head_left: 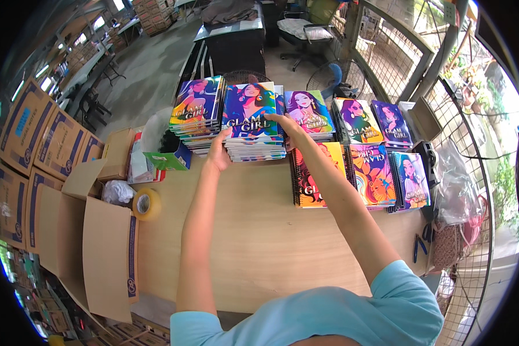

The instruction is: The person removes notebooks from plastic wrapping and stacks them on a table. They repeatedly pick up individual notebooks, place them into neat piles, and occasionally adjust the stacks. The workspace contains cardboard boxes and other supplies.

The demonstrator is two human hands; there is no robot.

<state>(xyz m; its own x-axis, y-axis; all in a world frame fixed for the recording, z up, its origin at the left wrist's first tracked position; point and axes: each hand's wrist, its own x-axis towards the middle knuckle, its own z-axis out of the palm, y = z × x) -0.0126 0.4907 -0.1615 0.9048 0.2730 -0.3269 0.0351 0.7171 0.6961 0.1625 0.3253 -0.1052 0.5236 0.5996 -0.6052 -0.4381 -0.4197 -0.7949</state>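
Note:
Both arms reach to the far side of the table, to a stack of spiral notebooks (251,104) with a colourful illustrated cover on top. My left hand (218,152) grips the stack's near left side, thumb by the cover's lower corner. From the right, my right hand (288,128) holds it with the thumb over the top cover's edge and the other fingers partly hidden. Close against it on the left stands another notebook stack (197,104). To the right is a stack with a green and purple cover (309,109).
More notebook piles (368,173) cover the table's right side. An open carton (106,248) stands at the left beside a tape roll (147,205) and a green box (168,158). Pliers (420,248) lie near the right edge. Wire mesh fencing (473,254) borders that side.

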